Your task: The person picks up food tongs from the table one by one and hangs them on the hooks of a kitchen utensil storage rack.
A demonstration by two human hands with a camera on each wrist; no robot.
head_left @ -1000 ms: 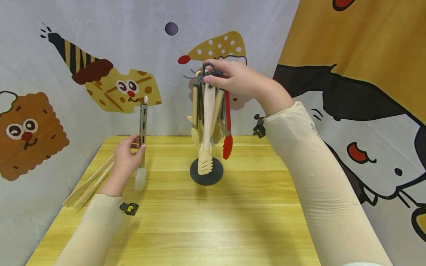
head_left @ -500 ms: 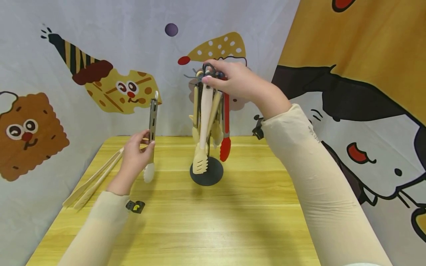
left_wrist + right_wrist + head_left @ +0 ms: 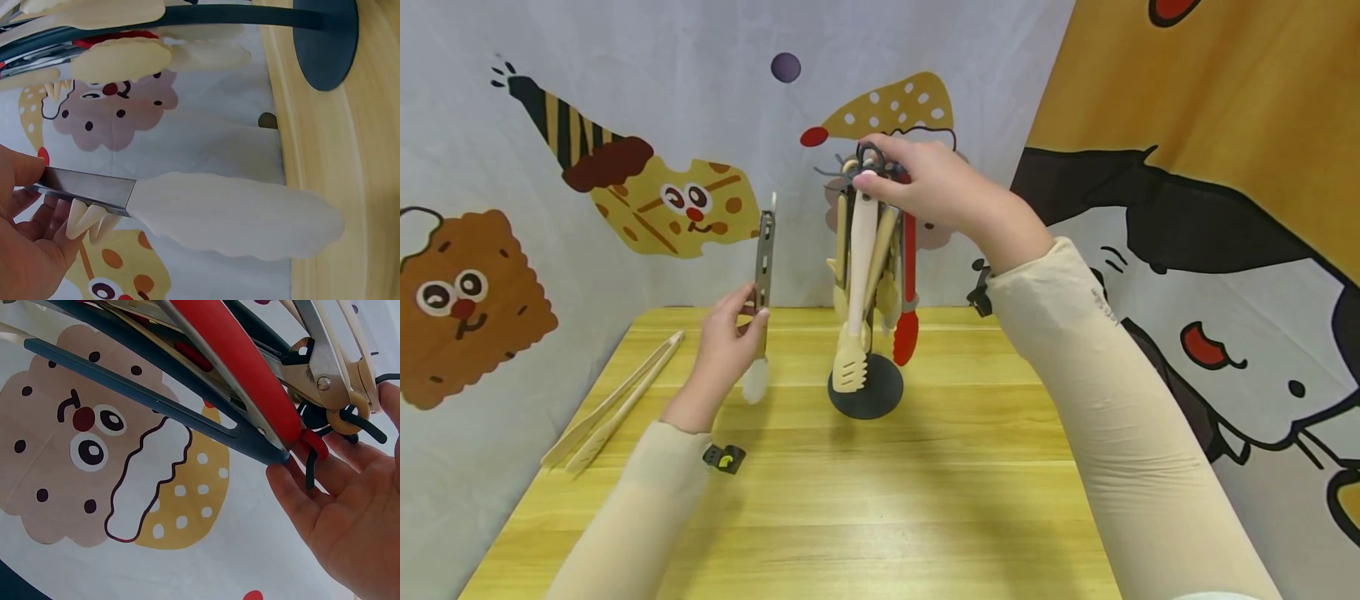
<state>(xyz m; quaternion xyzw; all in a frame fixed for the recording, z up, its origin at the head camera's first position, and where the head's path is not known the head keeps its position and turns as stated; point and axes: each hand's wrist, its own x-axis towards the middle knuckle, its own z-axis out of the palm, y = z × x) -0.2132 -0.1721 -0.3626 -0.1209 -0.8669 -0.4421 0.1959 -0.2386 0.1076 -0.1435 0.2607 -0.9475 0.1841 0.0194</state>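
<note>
My left hand pinches metal tongs midway along their handle. They hang nearly upright above the table, white tips down, left of and apart from a dark utensil stand. At the top of that stand, thumb and fingers of my right hand grip around its ring and hooks. Red tongs hang on the stand's right side. A pale utensil with a slotted head hangs at the front, and several cream and dark utensils behind it partly hide one another.
Cream tongs lie spread on the left part of the wooden table. Behind the table hangs a cartoon-print cloth, and another printed cloth covers the right side.
My left hand has carried the metal tongs rightward and slightly up, closer to the stand. The hanging utensils have shifted slightly, the front one to the left. My right hand stays at the top.
</note>
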